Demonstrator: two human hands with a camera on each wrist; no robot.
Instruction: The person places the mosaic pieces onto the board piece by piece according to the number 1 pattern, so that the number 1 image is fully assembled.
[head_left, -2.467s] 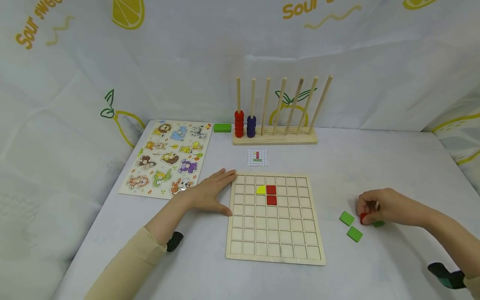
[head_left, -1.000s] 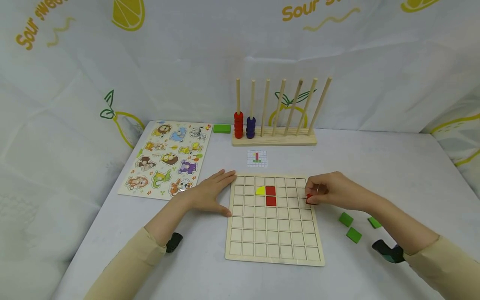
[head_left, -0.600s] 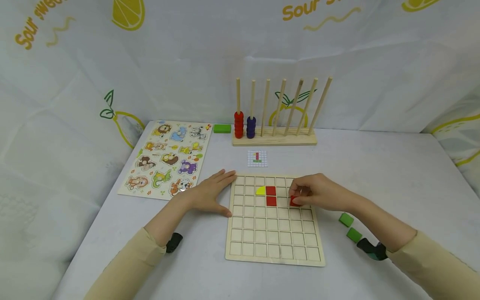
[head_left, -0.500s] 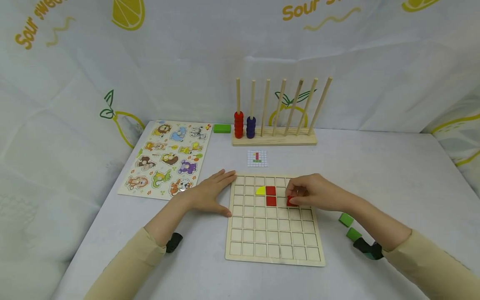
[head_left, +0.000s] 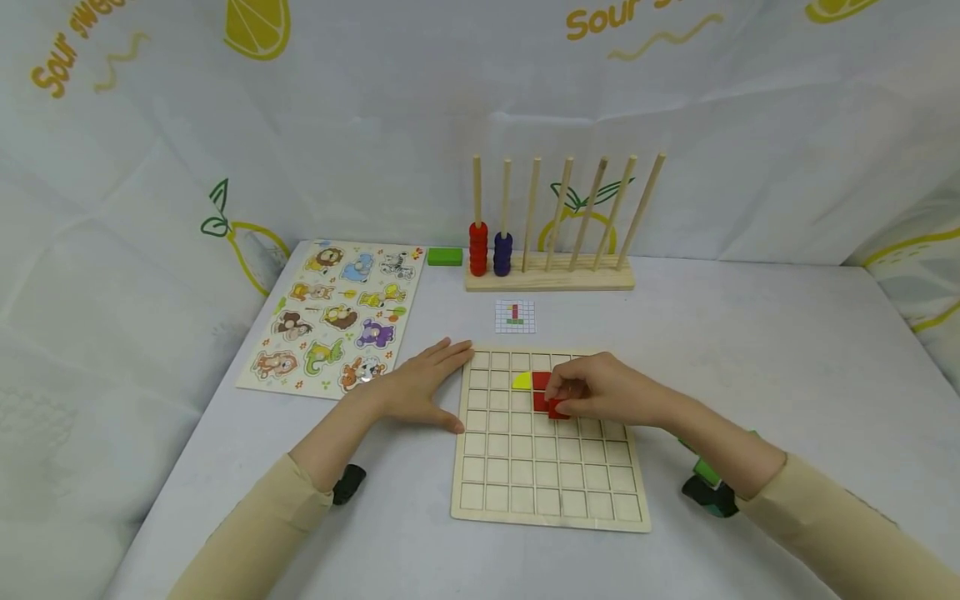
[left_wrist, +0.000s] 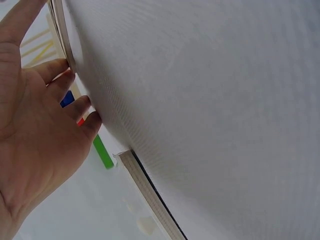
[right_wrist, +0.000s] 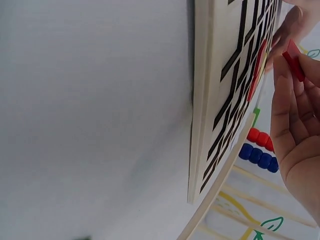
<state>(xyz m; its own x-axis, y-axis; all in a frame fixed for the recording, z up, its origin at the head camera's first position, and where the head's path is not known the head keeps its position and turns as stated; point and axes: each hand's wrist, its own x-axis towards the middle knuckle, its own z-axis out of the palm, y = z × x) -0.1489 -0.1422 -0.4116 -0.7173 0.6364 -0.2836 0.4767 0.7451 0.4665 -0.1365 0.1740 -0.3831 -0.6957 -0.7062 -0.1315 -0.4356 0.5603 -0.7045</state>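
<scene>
A wooden grid board [head_left: 510, 467] lies on the table in the head view. Its upper cells hold a yellow quarter-round tile [head_left: 522, 381] and two red square tiles, the upper red tile [head_left: 541, 380] beside the yellow one. My right hand [head_left: 607, 390] pinches a third red square tile [head_left: 558, 409] between thumb and fingers, just over the board below the set red tiles. In the right wrist view this pinched tile [right_wrist: 293, 60] is tilted and clear of the board. My left hand [head_left: 414, 392] rests with spread, straight fingers against the board's left edge.
Green tiles [head_left: 707, 472] lie right of the board, partly hidden by the right forearm. Behind the board are a small pattern card [head_left: 515, 317], a peg stand with beads [head_left: 551, 283] and a green block [head_left: 445, 257]. An animal puzzle board [head_left: 300, 354] lies at the left.
My right hand picked the red tile from beside the green tiles and carried it leftward over the board to the red tiles there. My left hand has stayed in place.
</scene>
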